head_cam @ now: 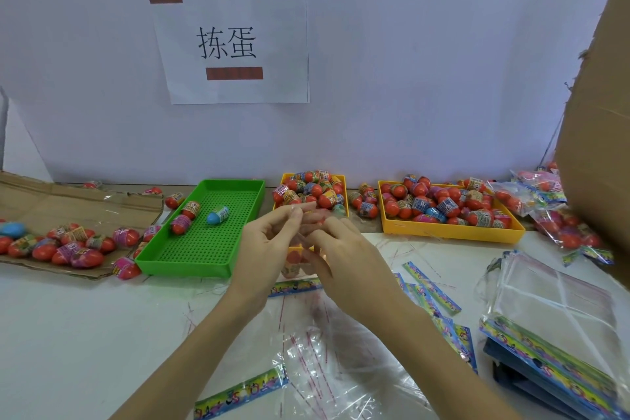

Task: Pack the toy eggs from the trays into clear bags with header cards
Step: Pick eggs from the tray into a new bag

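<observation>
My left hand (264, 249) and my right hand (344, 259) meet over the table's middle and pinch the top of a clear bag (300, 262) with toy eggs inside; its header card (295, 286) lies at the bottom. The green tray (204, 249) on the left holds three eggs (218, 215). A small yellow tray (315, 189) and a larger yellow tray (450, 233) behind my hands are heaped with red eggs. Empty clear bags (327, 375) lie in front of me.
Loose eggs (61, 245) sit on flattened cardboard (68, 204) at left. A stack of bags with header cards (559, 324) lies at right, filled bags (552, 211) behind it, and a cardboard box (600, 119) rises at far right. A paper sign (231, 44) hangs on the wall.
</observation>
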